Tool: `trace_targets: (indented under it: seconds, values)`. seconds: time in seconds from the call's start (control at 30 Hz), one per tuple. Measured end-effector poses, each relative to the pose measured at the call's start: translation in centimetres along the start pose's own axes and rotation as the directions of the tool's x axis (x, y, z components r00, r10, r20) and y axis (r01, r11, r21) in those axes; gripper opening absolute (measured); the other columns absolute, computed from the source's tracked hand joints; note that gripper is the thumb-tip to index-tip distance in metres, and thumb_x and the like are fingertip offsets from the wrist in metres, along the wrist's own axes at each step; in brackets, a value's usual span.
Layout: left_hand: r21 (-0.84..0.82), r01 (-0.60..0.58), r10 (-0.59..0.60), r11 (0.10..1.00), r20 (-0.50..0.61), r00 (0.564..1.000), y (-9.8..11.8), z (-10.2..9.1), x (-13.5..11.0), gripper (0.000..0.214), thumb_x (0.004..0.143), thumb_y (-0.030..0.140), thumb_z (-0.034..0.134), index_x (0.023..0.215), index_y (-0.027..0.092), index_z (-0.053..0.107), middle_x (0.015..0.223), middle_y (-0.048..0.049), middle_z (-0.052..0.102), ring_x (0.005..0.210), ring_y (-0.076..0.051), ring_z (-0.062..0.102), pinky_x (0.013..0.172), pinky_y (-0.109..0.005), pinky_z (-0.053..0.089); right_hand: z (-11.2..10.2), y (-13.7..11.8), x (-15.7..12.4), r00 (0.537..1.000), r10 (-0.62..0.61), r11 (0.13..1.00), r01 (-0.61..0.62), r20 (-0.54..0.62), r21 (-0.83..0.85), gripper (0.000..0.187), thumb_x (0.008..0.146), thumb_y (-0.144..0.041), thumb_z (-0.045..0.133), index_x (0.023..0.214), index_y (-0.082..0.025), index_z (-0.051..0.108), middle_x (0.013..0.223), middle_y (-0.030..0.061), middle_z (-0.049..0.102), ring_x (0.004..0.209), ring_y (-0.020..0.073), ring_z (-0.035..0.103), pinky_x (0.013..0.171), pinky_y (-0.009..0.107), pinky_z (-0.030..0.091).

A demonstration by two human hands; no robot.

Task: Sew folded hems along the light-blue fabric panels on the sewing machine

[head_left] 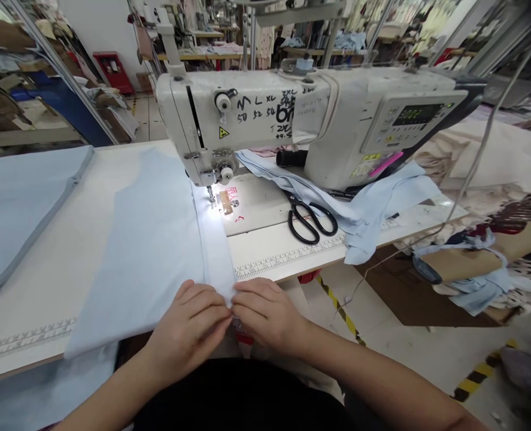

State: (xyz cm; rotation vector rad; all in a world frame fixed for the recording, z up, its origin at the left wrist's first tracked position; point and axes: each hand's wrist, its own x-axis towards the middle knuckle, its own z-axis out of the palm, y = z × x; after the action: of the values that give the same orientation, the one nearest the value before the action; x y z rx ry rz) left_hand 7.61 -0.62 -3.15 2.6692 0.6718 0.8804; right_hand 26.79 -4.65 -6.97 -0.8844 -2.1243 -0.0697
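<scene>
Light blue fabric [157, 239] lies on the sewing table, with a narrow folded strip along its right edge running up to the lit presser foot [212, 197] of a white sewing machine [265, 114]. At the table's front edge, my left hand [193, 329] pinches the near end of that strip. Close beside it, fingertips almost meeting, my right hand [267, 314] grips the same edge from the right. The fingertips hide the exact bit of cloth between them. Black-handled scissors [310, 221] rest on the machine bed, their blades partly under another blue fabric piece.
Another blue fabric piece [23, 209] with a darker edge lies at the left of the table. A long blue strip [373, 203] trails behind the scissors to the right. A hanging cable [481, 155] crosses the right side. Fabric bundles [476, 257] sit at lower right.
</scene>
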Motion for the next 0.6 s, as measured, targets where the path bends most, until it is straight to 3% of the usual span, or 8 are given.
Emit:
trace_targets:
  seconds: [0.13, 0.23, 0.37, 0.6]
  values:
    - [-0.013, 0.113, -0.112, 0.993, 0.061, 0.992, -2.9, -1.4, 1.5, 0.019, 0.092, 0.018, 0.047, 0.102, 0.019, 0.062, 0.109, -0.0077, 0.065, 0.102, -0.018, 0.061, 0.085, -0.031, 0.052, -0.3, 0.3, 0.8, 0.991, -0.062, 0.998, 0.059, 0.122, 0.032, 0.022, 0.094, -0.011, 0.040, 0.093, -0.013, 0.062, 0.093, 0.0076, 0.068, 0.102, 0.0189, 0.056, 0.088, 0.033, 0.047]
    - [0.077, 0.042, -0.057, 0.996, 0.203, 0.978, -5.0, -2.0, 1.7, 0.033, 0.092, 0.028, 0.049, 0.124, 0.020, 0.056, 0.131, -0.0101, 0.056, 0.123, -0.024, 0.050, 0.098, -0.043, 0.048, -0.6, 0.0, 1.3, 0.982, -0.070, 0.996, 0.061, 0.174, 0.058, 0.022, 0.092, -0.008, 0.040, 0.093, -0.012, 0.061, 0.090, 0.0085, 0.067, 0.096, 0.0191, 0.058, 0.082, 0.032, 0.048]
    - [0.097, -0.013, -0.019, 0.995, 0.327, 0.945, -6.1, -2.4, 0.9, 0.038, 0.092, 0.030, 0.052, 0.129, 0.023, 0.053, 0.140, -0.0094, 0.048, 0.132, -0.027, 0.039, 0.103, -0.047, 0.041, -1.0, -0.4, 1.9, 0.973, -0.079, 0.994, 0.061, 0.217, 0.090, 0.015, 0.086, -0.005, 0.048, 0.091, -0.011, 0.061, 0.086, 0.0092, 0.067, 0.089, 0.0206, 0.060, 0.078, 0.032, 0.049]
    - [0.164, 0.003, -0.068, 0.986, 0.395, 0.916, -8.0, -3.2, 1.8, 0.041, 0.093, 0.033, 0.051, 0.133, 0.027, 0.050, 0.143, -0.0091, 0.045, 0.133, -0.029, 0.038, 0.102, -0.049, 0.039, -0.4, 1.0, 3.7, 0.958, -0.109, 0.992, 0.087, 0.266, 0.094, 0.012, 0.082, -0.003, 0.054, 0.090, -0.009, 0.061, 0.086, 0.0105, 0.066, 0.091, 0.0221, 0.062, 0.080, 0.032, 0.049]
